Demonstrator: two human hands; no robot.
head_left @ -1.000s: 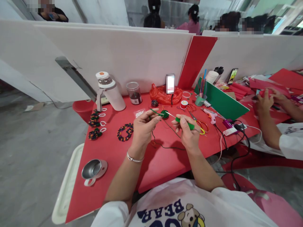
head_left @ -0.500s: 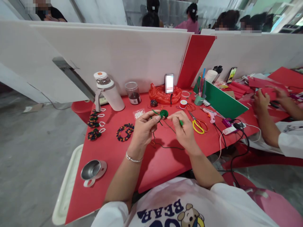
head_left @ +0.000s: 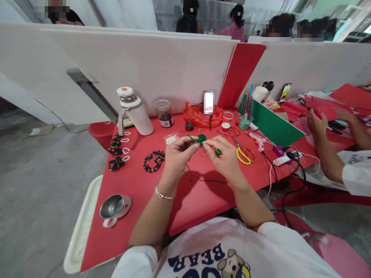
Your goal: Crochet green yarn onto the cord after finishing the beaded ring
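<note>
A small green piece of crochet (head_left: 202, 138) is pinched between the thumb and fingers of my left hand (head_left: 178, 156), held above the red table. My right hand (head_left: 226, 156) is closed on a crochet hook (head_left: 218, 151); only its green handle end shows, and the tip is hidden at the work. Both hands' fingertips meet at the green piece. Below them a dark yarn strand (head_left: 210, 180) trails over the table. Left of my left hand lies a multicoloured braided ring (head_left: 153, 161), with a bag of white beads (head_left: 171, 138) just behind.
Yellow-handled scissors (head_left: 242, 155), a pink glue gun (head_left: 257, 141) and a power strip (head_left: 286, 158) lie to the right. A thermos (head_left: 136, 114), a jar (head_left: 164, 114) and a red plastic bag (head_left: 199, 116) stand behind. A mug (head_left: 115, 208) sits front left. A co-worker's hands (head_left: 319, 125) are far right.
My right hand has moved left and in to the green piece, its fingertips now meeting my left hand's. The crochet hook's handle has shifted left with it. The view has shifted slightly.
</note>
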